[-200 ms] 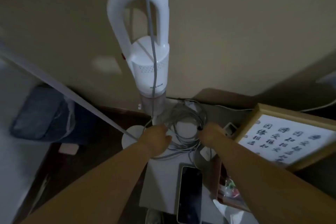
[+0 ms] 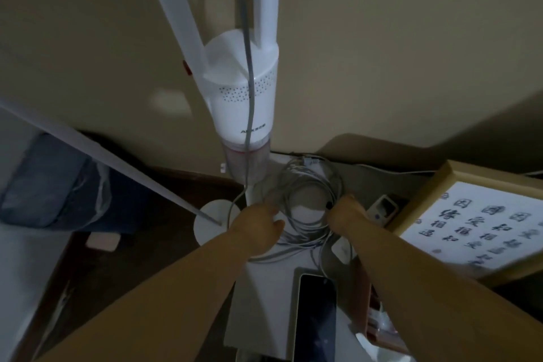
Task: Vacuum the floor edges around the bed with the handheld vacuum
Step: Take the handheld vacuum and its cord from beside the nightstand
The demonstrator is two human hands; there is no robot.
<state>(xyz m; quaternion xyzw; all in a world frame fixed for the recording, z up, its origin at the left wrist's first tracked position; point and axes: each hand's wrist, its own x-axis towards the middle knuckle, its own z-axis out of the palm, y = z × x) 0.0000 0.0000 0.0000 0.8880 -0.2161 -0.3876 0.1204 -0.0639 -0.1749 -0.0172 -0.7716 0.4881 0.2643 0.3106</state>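
Against wall, centre: vacuum stands upright, white, loop handle at top running out of frame, dust cup at the bottom.
Vacuum base: round white foot on dark floor, just left of the hands.
Cord: grey cord hangs down the front of the vacuum body, then joins a loose coil lying on the table beside the dust cup.
Left hand: at the near-left edge of the coil, fingers curled onto the strands; grip looks closed on the cord, fingertips partly hidden.
Right hand: at the right edge of the coil, fingers curled under, a dark clip or plug at the knuckles; grip appears closed on the cord.
Hands relative: either side of the coil, well apart, both forearms reaching in from the bottom of frame.
Table items: phone face up, screen dark, near the right forearm; small white adapter just below the right hand.
Right side: framed calligraphy, wood frame, tilted.
Left side: pale slanted rail; blue-grey bag behind it.
Light: dim, details soft.
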